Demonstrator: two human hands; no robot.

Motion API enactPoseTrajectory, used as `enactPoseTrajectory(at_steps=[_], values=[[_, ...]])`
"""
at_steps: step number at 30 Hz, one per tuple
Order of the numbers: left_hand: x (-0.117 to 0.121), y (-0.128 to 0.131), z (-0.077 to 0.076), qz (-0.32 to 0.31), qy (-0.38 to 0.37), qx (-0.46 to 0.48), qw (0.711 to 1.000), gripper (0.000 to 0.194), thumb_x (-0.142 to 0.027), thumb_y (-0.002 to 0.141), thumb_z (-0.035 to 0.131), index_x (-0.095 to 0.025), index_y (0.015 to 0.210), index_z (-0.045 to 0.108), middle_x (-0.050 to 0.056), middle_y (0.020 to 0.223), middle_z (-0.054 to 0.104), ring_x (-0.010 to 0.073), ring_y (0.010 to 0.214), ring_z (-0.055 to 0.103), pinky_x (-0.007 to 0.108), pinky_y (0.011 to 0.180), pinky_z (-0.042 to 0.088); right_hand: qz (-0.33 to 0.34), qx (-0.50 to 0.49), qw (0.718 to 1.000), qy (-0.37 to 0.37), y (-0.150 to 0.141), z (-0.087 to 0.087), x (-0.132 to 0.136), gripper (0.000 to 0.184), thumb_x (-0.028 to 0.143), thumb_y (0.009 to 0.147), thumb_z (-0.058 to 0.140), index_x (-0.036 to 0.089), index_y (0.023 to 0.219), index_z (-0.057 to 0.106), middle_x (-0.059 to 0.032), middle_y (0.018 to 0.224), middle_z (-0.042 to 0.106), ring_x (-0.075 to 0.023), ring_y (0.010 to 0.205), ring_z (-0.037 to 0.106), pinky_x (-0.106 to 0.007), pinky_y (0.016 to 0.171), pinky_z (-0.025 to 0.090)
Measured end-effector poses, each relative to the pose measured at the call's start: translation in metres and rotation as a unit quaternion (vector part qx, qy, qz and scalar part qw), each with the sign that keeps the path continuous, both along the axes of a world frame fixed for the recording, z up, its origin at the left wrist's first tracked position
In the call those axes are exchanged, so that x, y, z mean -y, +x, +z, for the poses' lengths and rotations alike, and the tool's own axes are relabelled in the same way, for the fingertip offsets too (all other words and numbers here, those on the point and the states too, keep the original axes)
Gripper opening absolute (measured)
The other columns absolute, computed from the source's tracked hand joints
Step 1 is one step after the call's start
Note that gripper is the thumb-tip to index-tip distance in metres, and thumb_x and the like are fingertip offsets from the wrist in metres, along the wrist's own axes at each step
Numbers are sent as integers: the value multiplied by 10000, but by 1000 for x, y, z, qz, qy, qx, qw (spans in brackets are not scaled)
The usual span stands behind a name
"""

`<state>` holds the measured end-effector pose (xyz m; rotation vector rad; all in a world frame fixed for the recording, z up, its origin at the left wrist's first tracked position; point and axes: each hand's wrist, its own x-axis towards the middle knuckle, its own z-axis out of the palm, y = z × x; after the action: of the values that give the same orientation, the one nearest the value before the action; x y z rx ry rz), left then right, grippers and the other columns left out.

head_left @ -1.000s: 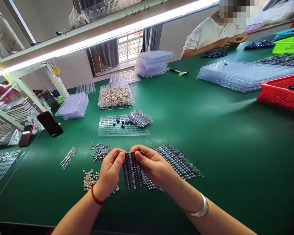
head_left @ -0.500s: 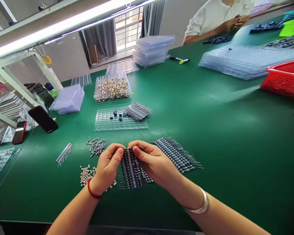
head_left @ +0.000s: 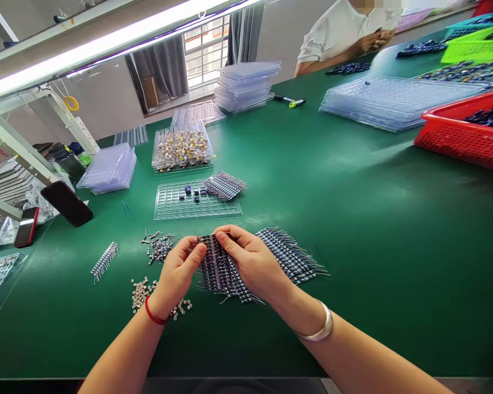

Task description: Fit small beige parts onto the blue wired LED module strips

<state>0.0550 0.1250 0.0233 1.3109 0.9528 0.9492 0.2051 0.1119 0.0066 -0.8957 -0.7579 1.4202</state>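
My left hand [head_left: 177, 273] pinches the upper left edge of a dark sheet [head_left: 214, 268] made of rows of small bead-like pieces, with thin ends sticking out at its sides. At the sheet's upper right, my right hand [head_left: 257, 262] grips it between thumb and fingers. It hangs tilted above the green table. Similar striped sheets [head_left: 290, 254] with fringed ends lie behind and beside my right hand, partly hidden by it. Near my left hand are a loose pile of small dark beaded pieces [head_left: 159, 246] and scattered pale beads [head_left: 140, 294], some of them behind my wrist.
Beyond my hands lies a clear compartment tray [head_left: 168, 208] with a few dark blue pieces and a striped bundle. A tray of white and yellow pieces [head_left: 184, 148] stands behind it. Phones [head_left: 67, 202] are left, a red basket [head_left: 456, 139] right. A co-worker [head_left: 332, 35] sits across.
My hands have lifted and tilted the sheet, and my right hand has shifted slightly along its top edge. More of the striped piece beneath shows. The view has turned a little right.
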Motion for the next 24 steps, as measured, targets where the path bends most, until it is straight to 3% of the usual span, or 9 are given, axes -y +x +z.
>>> enactPoseTrajectory(at_steps=[7,24], values=[[-3,-2,-6,34,-18,37,999,395,-549,768,698,-163,792,617,-22,720,529,100,654,434,204,613,381,46,8,999,23,-3,1,2,353,529,699,791,223,840,685,4,793,652,-172,759,584,-320,746,467],[-4,-1,-19,67,-67,80,992,411,-525,677,786,-148,741,635,-16,687,553,110,662,467,221,636,393,69,-22,997,-8,-12,-6,1,422,576,633,809,188,739,680,1,681,660,-161,666,583,-303,652,472]])
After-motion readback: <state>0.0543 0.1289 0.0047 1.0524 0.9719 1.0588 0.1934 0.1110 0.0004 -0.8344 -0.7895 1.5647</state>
